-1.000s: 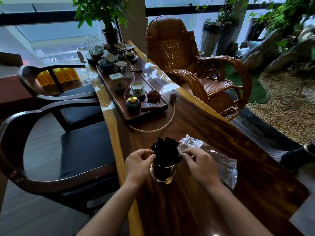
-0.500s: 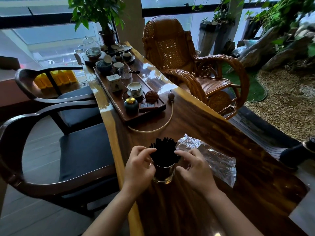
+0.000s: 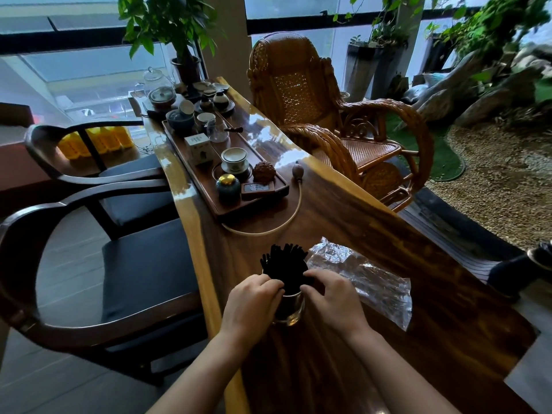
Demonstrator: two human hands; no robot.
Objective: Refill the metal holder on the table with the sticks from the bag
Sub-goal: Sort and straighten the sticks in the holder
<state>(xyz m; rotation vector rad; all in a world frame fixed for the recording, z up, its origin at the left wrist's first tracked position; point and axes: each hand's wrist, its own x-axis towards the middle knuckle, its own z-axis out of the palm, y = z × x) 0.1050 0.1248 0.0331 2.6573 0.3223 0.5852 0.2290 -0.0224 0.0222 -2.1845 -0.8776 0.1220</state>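
A shiny metal holder (image 3: 289, 307) stands on the dark wooden table (image 3: 388, 264), packed with a bundle of black sticks (image 3: 285, 262) that fan out above its rim. My left hand (image 3: 252, 303) wraps the holder's left side, its fingertips pinching the sticks at the rim. On the right side my right hand (image 3: 333, 298) presses its fingers against the bundle the same way. The clear plastic bag (image 3: 367, 277) lies crumpled and flat just right of the holder, behind my right hand; I see no sticks in it.
A wooden tea tray (image 3: 263, 201) with cups, jars and a small box runs along the table's far half, with a cream hose (image 3: 277, 227) looping toward the holder. Dark armchairs (image 3: 98, 264) stand left, a wicker rocking chair (image 3: 328, 115) right.
Both hands have closed in from beside the stick tops down onto the bundle at the holder's rim. The holder and bag stay where they were.
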